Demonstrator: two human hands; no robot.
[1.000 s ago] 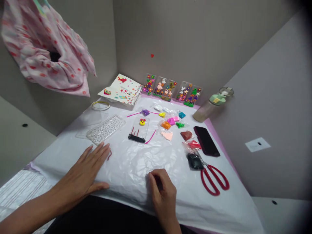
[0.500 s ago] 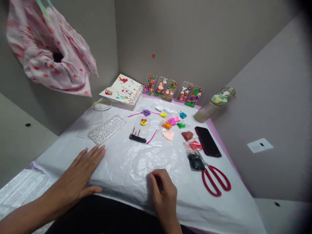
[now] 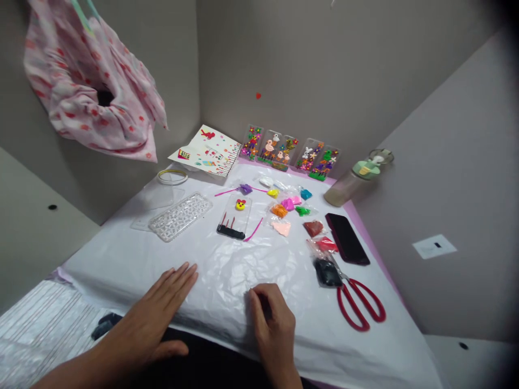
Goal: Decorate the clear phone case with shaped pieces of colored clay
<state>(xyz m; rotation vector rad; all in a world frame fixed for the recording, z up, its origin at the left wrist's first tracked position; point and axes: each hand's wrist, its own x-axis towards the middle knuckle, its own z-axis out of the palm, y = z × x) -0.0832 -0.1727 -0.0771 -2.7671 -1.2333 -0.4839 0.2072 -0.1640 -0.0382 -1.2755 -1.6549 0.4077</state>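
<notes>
1. Nearer the right hand (image 3: 273,316) than before, the left hand (image 3: 160,305) has slid back from the textured clear case (image 3: 180,216).
2. It lies palm down, fingers close together, thumb out, on the white sheet (image 3: 214,292).
3. The right hand's thumb and forefinger pinch together; whether they grip anything, I cannot tell.
4. Beyond both hands, untouched, lies the decorated clear case (image 3: 240,220).

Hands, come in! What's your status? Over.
Left hand: open, palm down. Right hand: fingers pinched, contents unclear. Decorated clear case: ahead, untouched. Red-handled scissors: off right, beside black packet.
</notes>
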